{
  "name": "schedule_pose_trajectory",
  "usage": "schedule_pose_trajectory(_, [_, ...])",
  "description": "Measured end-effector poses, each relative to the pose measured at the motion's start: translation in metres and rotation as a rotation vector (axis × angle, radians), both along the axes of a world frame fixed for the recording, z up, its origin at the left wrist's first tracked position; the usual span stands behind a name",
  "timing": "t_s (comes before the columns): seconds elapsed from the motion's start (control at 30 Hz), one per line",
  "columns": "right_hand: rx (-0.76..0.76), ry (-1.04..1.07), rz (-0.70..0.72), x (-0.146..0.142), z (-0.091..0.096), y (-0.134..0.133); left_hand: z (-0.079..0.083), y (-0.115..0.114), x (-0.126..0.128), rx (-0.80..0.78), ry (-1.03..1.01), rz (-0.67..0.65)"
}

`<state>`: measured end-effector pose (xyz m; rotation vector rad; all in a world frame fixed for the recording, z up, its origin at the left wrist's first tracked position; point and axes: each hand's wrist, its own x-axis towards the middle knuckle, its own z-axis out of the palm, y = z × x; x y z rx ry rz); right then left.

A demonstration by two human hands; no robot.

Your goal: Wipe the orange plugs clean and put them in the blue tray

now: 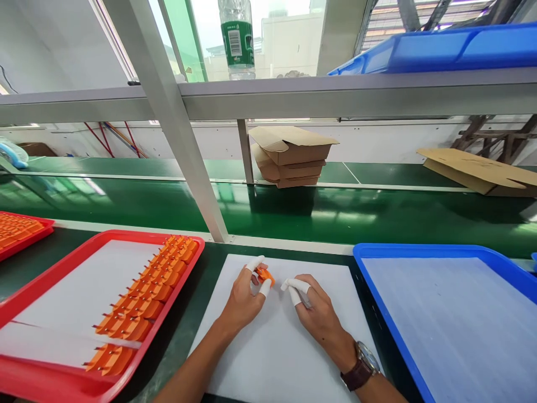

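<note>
My left hand (245, 296) pinches a small orange plastic part (264, 275) between its thumb and fingers, above the white sheet (277, 347). White finger cots cover the thumb and a fingertip of that hand. Just to the right, apart from the part, my right hand (316, 308) has its thumb and fingers drawn together, also in white finger cots. Whether something small sits between those fingertips I cannot make out. To the left, rows of similar orange parts (145, 302) with dark pins lie along the right side of a red tray (104, 238).
A blue tray (419, 250) lined with white stands to the right; another red tray (25, 254) is at far left. Behind runs a green conveyor (268, 215) with cardboard boxes (293, 154). A metal frame post (180, 134) and shelf holding a bottle (238, 42) cross in front.
</note>
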<state>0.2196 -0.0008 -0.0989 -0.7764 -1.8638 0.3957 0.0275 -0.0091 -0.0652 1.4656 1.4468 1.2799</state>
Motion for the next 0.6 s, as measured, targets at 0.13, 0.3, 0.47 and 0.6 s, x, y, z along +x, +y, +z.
schedule_pose_trajectory(0.13, [-0.008,-0.038,0.034,0.000,-0.003,0.001,-0.008,0.002,-0.005,0.008,0.185,-0.144])
schedule_pose_trajectory(0.3, [-0.055,-0.059,0.035,0.001,-0.003,0.001,-0.022,0.006,-0.012,-0.010,0.205,-0.192])
schedule_pose_trajectory(0.47, [-0.085,-0.052,0.064,0.000,-0.002,0.000,-0.026,0.005,-0.010,0.001,0.207,-0.202])
schedule_pose_trajectory(0.6, [-0.097,-0.056,0.071,0.000,-0.004,0.000,-0.023,0.004,-0.006,0.046,0.180,-0.217])
